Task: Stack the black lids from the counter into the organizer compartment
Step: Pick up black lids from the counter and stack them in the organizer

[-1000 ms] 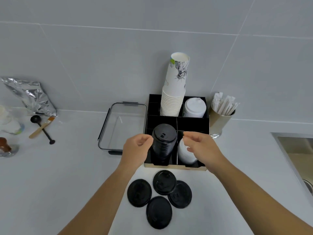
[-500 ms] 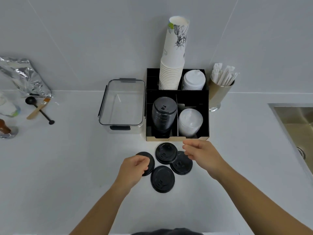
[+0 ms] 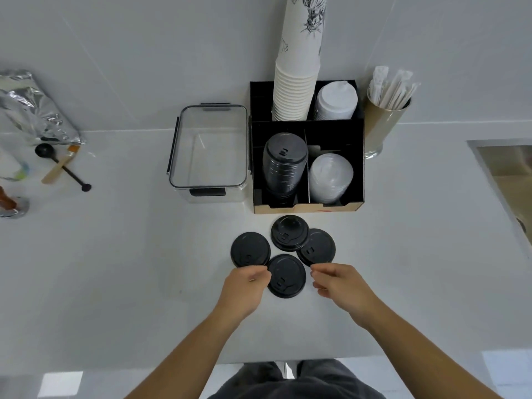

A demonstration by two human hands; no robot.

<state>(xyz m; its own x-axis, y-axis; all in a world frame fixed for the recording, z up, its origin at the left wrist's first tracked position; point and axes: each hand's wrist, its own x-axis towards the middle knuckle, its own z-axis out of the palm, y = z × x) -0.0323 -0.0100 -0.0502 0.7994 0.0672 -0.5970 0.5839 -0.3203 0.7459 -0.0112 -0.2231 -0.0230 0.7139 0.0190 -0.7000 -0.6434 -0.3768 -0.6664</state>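
A black organizer (image 3: 307,207) stands at upper centre of the frame on the white table (image 3: 115,269), against the wall. Its rear compartments hold a tall stack of paper cups (image 3: 296,82) and a pile of white lids (image 3: 335,100); its front right compartment holds clear lids (image 3: 331,177), and its front left compartment a leaning stack of black lids (image 3: 283,165). Just left of the organizer sits a clear container (image 3: 208,152) with dark clips. To the organizer's right is a metal cup of wrapped stirrers (image 3: 385,110). At far left lie a foil bag (image 3: 31,110), a black scoop (image 3: 62,167) and a wooden stick (image 3: 59,165) crossed over it. A sink (image 3: 509,174) edge shows at far right.

Four loose black lids lie flat on the table just below the organizer, clustered and partly overlapping: a top lid (image 3: 289,233), a right lid (image 3: 318,247), a left lid (image 3: 250,249) and a nearest lid (image 3: 286,275). Nothing stands between them and the organizer's open front.

The left hand (image 3: 244,289) sits at the nearest lid's left edge, fingers curled narrow, its fingertips (image 3: 260,276) overlapping the lower rim of the left lid; whether they touch either lid I cannot tell. The right hand (image 3: 342,286) is just right of the nearest lid, fingers pinched narrow, holding nothing visible.

The lids are matte black discs with raised rims and small sip tabs.
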